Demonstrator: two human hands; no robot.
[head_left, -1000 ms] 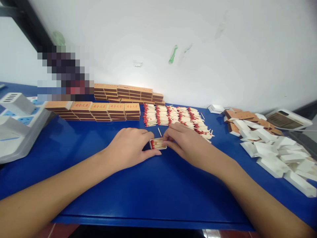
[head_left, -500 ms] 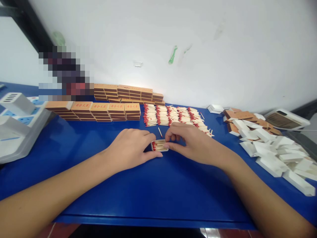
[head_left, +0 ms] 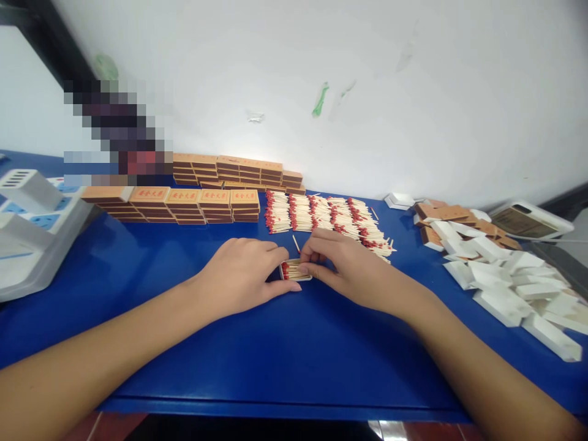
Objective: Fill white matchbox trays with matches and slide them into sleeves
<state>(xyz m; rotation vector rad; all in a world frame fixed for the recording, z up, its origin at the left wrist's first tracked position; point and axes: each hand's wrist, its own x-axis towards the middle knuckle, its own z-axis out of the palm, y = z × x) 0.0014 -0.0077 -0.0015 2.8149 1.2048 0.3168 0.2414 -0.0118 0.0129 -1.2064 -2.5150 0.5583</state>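
Note:
A small white matchbox tray (head_left: 307,279) lies on the blue table, filled with red-headed matches (head_left: 290,269) whose heads point left. My left hand (head_left: 243,272) grips the tray's left end, thumb along the near side and fingers at the far side. Over the tray's right end, my right hand (head_left: 351,266) has its thumb and forefinger pinched on the matches; its fingertips hide part of them. One loose match (head_left: 296,244) lies just beyond the tray. Behind my right hand, bundles of matches (head_left: 298,213) lie in rows, partly covered by it.
Stacked matchboxes (head_left: 184,197) stand at the left, with more stacks (head_left: 250,165) against the wall. A white power strip (head_left: 59,245) sits far left. At the right are a heap of white trays (head_left: 500,303), brown box sleeves (head_left: 452,213) and a phone-like object (head_left: 533,219).
My right hand has shifted slightly left, its fingertips farther over the matches in the tray. My left hand keeps its place at the tray.

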